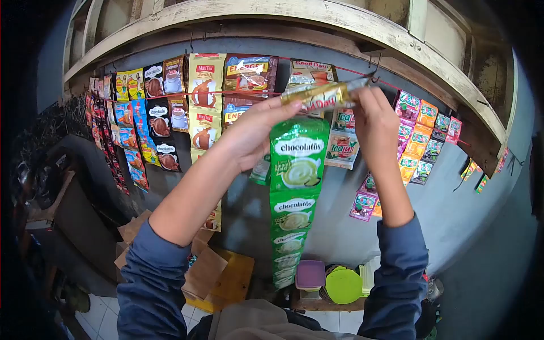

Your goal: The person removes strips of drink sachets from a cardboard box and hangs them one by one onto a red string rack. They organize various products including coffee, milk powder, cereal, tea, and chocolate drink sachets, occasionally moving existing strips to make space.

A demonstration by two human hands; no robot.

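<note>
item: gold sachet (323,96), glossy foil, flat and oblong, lying crosswise at 12 o'clock of the view, just under the red line (198,95). left hand (255,133): grip narrow, thumb and fingers pinched on the sachet's 9 o'clock end. right hand (374,122): grip narrow, fingertips closed on its 3 o'clock end. below it, at 6 o'clock, hangs the green chocolatos strip (297,170), a shiny plastic chain of joined packets; whether it joins the sachet cannot be told. step in hand, as judged: seating the sachet at the line among the hung goods. the next move calls for a steady two-handed hold, as the film looks slick and limp. around: tea strip (205,96) at 9 o'clock, orange sachets (422,130) at 3 o'clock, chipped wooden beam (340,22) above, round green lid (343,285) low down.
</note>
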